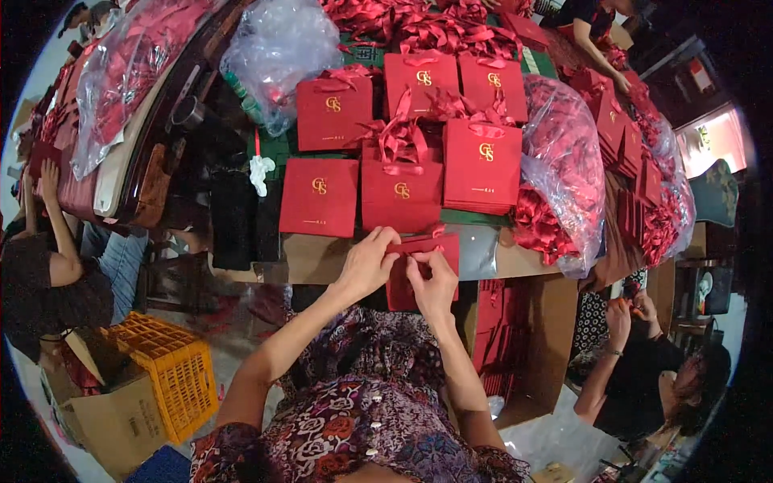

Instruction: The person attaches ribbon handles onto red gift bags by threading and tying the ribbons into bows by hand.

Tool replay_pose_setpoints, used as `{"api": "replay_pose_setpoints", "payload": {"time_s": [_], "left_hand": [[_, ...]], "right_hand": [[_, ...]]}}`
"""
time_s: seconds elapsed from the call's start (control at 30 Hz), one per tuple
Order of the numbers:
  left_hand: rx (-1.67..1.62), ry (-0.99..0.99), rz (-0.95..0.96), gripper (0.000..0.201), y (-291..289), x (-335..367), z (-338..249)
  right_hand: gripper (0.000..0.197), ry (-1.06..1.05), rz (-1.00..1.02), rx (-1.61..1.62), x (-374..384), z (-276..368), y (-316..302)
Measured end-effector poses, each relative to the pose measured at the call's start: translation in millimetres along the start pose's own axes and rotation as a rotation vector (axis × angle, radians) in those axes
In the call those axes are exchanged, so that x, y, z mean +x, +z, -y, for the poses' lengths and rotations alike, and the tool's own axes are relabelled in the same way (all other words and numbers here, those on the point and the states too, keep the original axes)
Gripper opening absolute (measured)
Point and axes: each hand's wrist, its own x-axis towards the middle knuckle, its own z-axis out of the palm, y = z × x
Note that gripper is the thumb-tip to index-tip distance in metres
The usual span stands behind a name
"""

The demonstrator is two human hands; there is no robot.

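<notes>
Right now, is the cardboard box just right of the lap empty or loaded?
Loaded, at least partly: red bags show inside the cardboard box.

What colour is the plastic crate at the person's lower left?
The crate is orange-yellow, best seen in the head view.

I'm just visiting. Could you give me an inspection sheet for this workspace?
Surface: green tabletop, largely covered.
Job's things: one small red bag being handled; more red bags lie ahead, with red ribbons.
Clutter: crumpled clear plastic; a clear sack of red ribbon.
Grip: left hand and right hand both pinch the small red bag near its top.
Cables: nothing seen.
Surroundings: co-workers on both sides; yellow crate at left.
</notes>
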Motion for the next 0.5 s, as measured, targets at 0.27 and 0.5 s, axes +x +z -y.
{"api": "replay_pose_setpoints", "payload": {"time_s": [0.27,0.5], "left_hand": [[-0.01,-0.034,-0.014,0.017,1,-3,-5],[0.076,-0.016,-0.046,0.017,4,-8,-16]], "right_hand": [[0.018,-0.159,-0.075,-0.142,2,4,13],[0.02,-0.029,0.07,-0.15,7,23,0]]}}
